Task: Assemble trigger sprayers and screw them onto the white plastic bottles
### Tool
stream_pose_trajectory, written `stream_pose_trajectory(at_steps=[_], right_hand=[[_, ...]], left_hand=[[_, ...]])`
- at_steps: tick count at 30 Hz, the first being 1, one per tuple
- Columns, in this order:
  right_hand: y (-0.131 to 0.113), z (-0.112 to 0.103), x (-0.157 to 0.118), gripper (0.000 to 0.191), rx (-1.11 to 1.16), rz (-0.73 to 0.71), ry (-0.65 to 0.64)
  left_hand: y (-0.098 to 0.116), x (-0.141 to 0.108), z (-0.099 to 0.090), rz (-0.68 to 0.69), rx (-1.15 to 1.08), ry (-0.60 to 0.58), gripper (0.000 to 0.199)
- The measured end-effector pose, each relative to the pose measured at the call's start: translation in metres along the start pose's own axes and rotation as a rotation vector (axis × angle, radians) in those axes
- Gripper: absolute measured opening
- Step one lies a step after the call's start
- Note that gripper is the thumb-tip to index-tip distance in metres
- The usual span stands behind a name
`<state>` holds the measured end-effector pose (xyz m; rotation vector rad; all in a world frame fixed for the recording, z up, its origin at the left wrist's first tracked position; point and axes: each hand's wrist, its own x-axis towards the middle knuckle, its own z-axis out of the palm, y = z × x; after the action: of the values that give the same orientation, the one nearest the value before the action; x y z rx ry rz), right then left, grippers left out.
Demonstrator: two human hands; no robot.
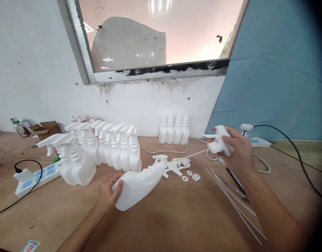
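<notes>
My left hand [109, 191] is closed round the base of a white bottle [140, 185], which is tilted with its neck up to the right. My right hand [235, 148] grips a white spray head [220, 141]. A thin white tube [189, 154] runs from the spray head down to the mouth of the bottle; whether its tip is inside is too small to tell. Behind the bottle neck lie loose white spray heads [175, 169]. Beside them are several white ring washers [185, 178]. Several thin loose tubes [235, 206] lie below my right forearm's left side.
White bottles with spray heads [119, 150] stand in rows at the left, near a power strip [37, 178]. Bottles without heads [173, 130] stand by the wall. Tweezers [235, 189] lie at the right, cables behind. An open cardboard box [47, 130] sits far left.
</notes>
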<state>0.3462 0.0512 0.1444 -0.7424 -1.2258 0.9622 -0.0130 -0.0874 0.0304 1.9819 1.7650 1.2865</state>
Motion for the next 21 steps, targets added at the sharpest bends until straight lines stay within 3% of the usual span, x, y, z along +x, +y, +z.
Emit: stream_pose_trajectory(at_steps=[6,9,13,16,21], right_hand=[[0.004,0.034,-0.024,0.030,-0.079,0.075,-0.342],[0.003,0.042,-0.031,0.030,-0.151,-0.013,-0.295],[0.006,0.044,-0.034,0.027,-0.182,-0.136,-0.164],[0.016,0.047,-0.036,0.029,-0.113,-0.072,-0.125],[0.034,0.062,-0.046,0.034,0.144,0.151,-0.193]], left_hand=[[0.021,0.015,0.035,0.011,-0.211,-0.201,0.041],[0.031,0.020,0.050,0.008,-0.305,-0.261,0.041],[0.039,0.020,0.075,-0.008,-0.429,-0.255,0.042],[0.038,0.016,0.097,0.003,-0.517,-0.245,0.045],[0.031,0.011,0.114,0.013,-0.599,-0.389,0.048]])
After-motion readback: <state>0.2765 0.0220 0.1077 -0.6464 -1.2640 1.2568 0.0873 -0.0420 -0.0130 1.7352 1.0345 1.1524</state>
